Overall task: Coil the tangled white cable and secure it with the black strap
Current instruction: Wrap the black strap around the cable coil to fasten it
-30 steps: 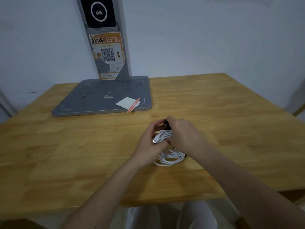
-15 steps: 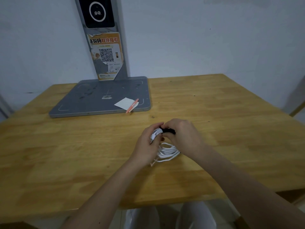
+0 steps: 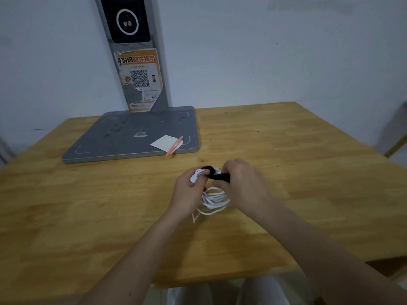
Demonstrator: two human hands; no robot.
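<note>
The white cable (image 3: pixel 214 200) is gathered into a loose coil that hangs between my hands just above the wooden table (image 3: pixel 88 205). My left hand (image 3: pixel 189 192) pinches the top of the coil, with a white plug end showing at its fingertips. The black strap (image 3: pixel 217 174) loops over the top of the bundle and runs right into my right hand (image 3: pixel 244 183), which grips its free end. A short loose tail of cable trails down to the left below the coil.
A grey stand base (image 3: pixel 123 139) lies at the back left, with an upright post (image 3: pixel 134 53) carrying a QR-code poster. A white card (image 3: pixel 164 142) and an orange pen (image 3: pixel 175 146) rest on the base's front right corner. The table's near edge runs below my forearms.
The coil was lifted and its top brought between my fingertips. My right hand has drawn the black strap over the bundle and out to the right, so more strap shows.
</note>
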